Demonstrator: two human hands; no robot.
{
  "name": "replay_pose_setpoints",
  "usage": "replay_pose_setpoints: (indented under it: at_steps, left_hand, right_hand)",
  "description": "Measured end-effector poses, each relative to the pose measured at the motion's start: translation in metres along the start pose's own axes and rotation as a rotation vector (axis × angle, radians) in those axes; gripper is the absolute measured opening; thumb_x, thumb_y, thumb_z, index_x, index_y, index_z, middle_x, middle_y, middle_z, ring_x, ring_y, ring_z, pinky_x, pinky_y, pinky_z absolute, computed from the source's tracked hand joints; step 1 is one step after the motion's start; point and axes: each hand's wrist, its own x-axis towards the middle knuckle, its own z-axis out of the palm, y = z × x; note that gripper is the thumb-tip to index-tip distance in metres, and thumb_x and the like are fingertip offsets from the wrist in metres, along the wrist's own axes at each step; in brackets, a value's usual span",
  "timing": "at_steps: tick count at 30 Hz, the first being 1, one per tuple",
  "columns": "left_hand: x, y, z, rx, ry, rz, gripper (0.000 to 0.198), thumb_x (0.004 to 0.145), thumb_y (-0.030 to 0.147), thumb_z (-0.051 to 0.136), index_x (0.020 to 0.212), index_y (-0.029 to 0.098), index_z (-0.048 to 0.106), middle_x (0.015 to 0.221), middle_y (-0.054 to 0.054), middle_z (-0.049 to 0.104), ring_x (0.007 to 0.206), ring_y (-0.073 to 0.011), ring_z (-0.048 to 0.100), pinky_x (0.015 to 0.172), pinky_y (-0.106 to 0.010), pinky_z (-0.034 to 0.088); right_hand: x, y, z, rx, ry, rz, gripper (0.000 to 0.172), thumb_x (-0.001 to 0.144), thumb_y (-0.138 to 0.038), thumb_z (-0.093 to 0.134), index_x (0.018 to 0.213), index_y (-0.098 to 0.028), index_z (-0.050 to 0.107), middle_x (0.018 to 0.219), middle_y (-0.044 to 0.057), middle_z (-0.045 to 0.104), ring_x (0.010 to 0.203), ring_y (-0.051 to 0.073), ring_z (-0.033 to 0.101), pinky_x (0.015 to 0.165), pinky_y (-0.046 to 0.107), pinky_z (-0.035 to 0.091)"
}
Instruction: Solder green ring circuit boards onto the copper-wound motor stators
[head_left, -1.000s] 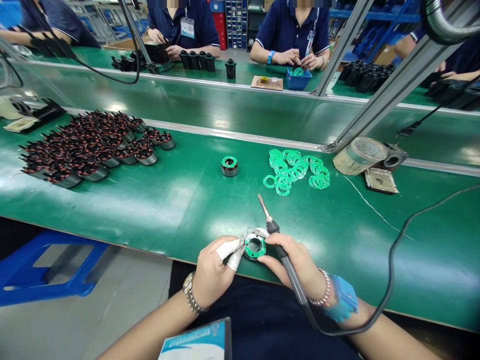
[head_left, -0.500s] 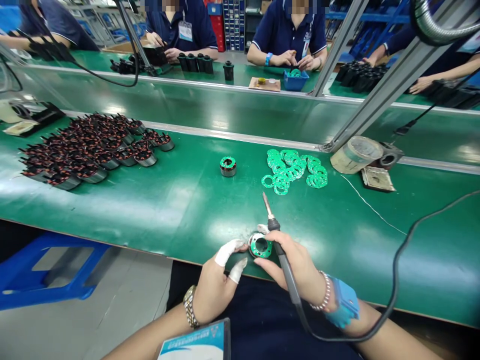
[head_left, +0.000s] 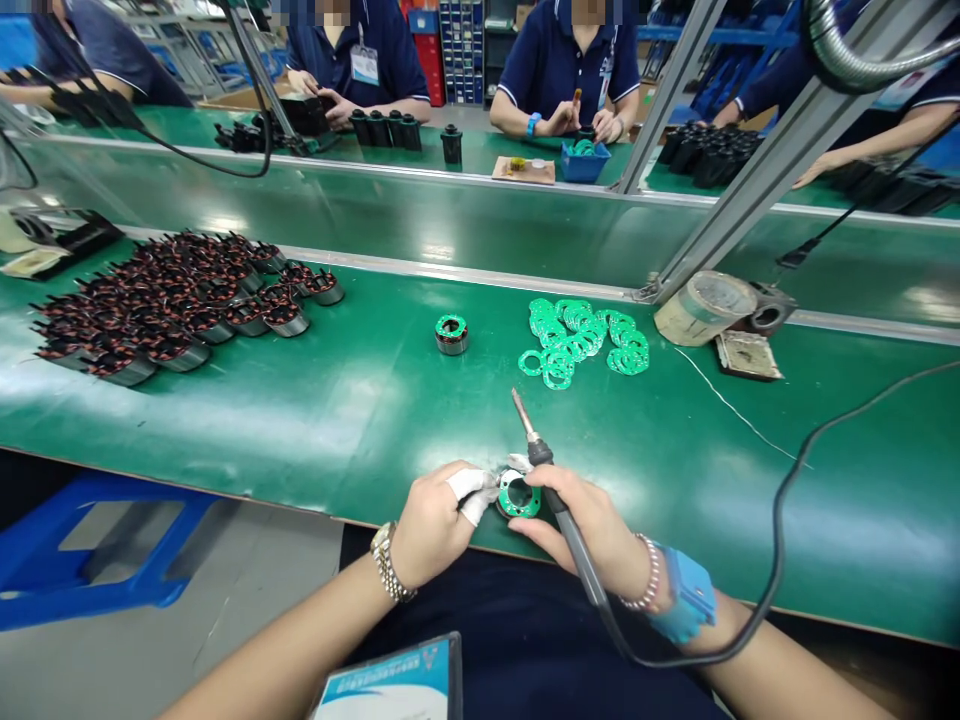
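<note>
Near the front edge of the bench, a motor stator topped by a green ring-shaped circuit board (head_left: 510,506) sits between my hands. My right hand (head_left: 592,525) steadies it between thumb and fingers while gripping a soldering iron (head_left: 574,550), whose tip points up and away over the bench. White covers wrap the thumb and a finger of my left hand (head_left: 435,515); these are pinched together at the stator's left rim, and what lies between them is too small to make out. Another stator with a green ring (head_left: 451,335) stands farther back.
Many copper-wound stators (head_left: 172,300) crowd the bench's left side. Loose green ring boards (head_left: 577,335) lie back right, beside a solder wire roll (head_left: 705,307) and a sponge tray (head_left: 748,355). The iron's cable (head_left: 780,540) loops at right. Co-workers sit across the bench.
My left thumb and finger have closed from apart into a pinch at the stator's left rim. The soldering iron stays in my right hand, its tip slightly farther left.
</note>
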Motion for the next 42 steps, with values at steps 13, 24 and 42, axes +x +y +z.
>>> replay_pose_setpoints:
  at_steps: [13,24,42]
  left_hand:
    - [-0.02,0.024,0.012,-0.234,-0.036,-0.319,0.04,0.075,0.013,0.053,0.114,0.019,0.047,0.112,-0.009,0.052,0.098,-0.0196,0.055,0.082,-0.032,0.049]
    - [0.054,-0.027,-0.01,0.084,-0.014,-0.293,0.082,0.068,0.028,0.063,0.136,0.02,0.018,0.129,-0.014,0.04,0.097,-0.0243,0.057,0.083,-0.038,0.049]
    - [0.268,-0.119,-0.047,0.531,-0.296,-0.304,0.085,0.064,0.034,0.062,0.137,0.019,0.019,0.097,-0.008,0.061,0.083,-0.0228,0.061,0.071,-0.028,0.046]
  right_hand:
    - [-0.003,0.004,0.022,-0.061,0.142,-0.004,0.036,0.077,-0.027,0.063,0.108,-0.021,0.045,0.092,0.006,0.06,0.082,0.018,0.06,0.074,0.029,0.051]
    - [0.015,0.014,-0.028,-0.201,0.344,0.131,0.037,0.078,-0.035,0.059,0.107,-0.019,0.042,0.109,0.012,0.06,0.093,0.022,0.062,0.076,0.031,0.052]
    - [0.032,0.145,-0.156,-0.622,0.501,0.242,0.014,0.084,-0.033,0.051,0.085,-0.019,0.054,0.074,0.003,0.06,0.064,0.015,0.058,0.063,0.026,0.046]
